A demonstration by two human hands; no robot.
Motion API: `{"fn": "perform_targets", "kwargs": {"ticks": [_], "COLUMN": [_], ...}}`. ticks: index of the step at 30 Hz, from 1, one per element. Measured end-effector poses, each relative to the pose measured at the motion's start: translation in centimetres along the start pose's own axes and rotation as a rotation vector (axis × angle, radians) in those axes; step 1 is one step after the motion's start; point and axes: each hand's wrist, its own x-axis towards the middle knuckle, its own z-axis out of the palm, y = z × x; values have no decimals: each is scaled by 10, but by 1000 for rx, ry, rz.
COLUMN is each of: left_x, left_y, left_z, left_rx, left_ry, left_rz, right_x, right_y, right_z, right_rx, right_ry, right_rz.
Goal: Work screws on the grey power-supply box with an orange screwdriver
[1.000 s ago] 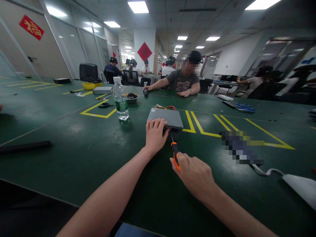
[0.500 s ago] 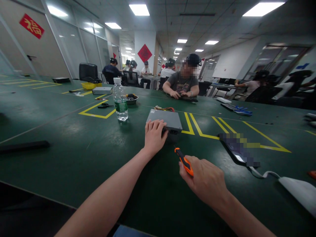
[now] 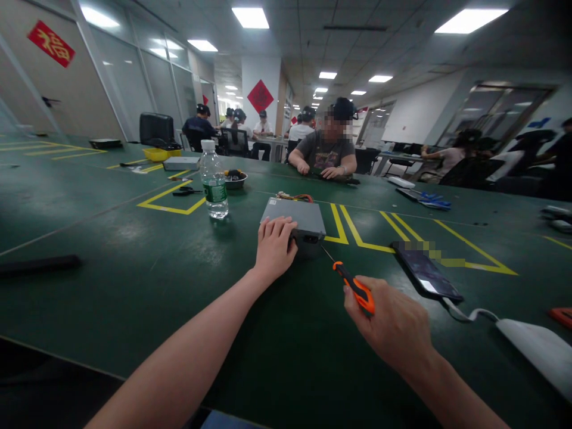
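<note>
A flat grey metal box (image 3: 298,215) with coloured wires at its far end lies on the green table (image 3: 134,256). My left hand (image 3: 273,243) rests on the box's near left corner, fingers curled over its edge. My right hand (image 3: 393,325) is closed round an orange-and-black screwdriver (image 3: 353,287). Its thin shaft points up-left toward the box, the tip a short way off the near right corner.
A water bottle (image 3: 213,180) stands left of the box, with a small bowl (image 3: 235,178) behind it. A phone (image 3: 425,269) and a white cable lie to the right. A seated person (image 3: 325,152) works across the table, others farther back. Yellow tape lines mark the table.
My right hand has drawn the screwdriver back and to the right, away from the box's near edge. My left hand stays on the box. The person opposite pulled both hands in.
</note>
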Motion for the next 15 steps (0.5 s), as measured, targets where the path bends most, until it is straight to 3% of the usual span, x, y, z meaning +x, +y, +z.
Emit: {"fn": "perform_targets", "kwargs": {"ticks": [15], "left_x": [0], "left_y": [0], "left_z": [-1], "left_rx": [-11], "left_ry": [-10], "left_rz": [-6], "right_x": [-1], "right_y": [0], "right_z": [4], "right_rx": [-7], "right_ry": [-19], "right_rz": [22]}}
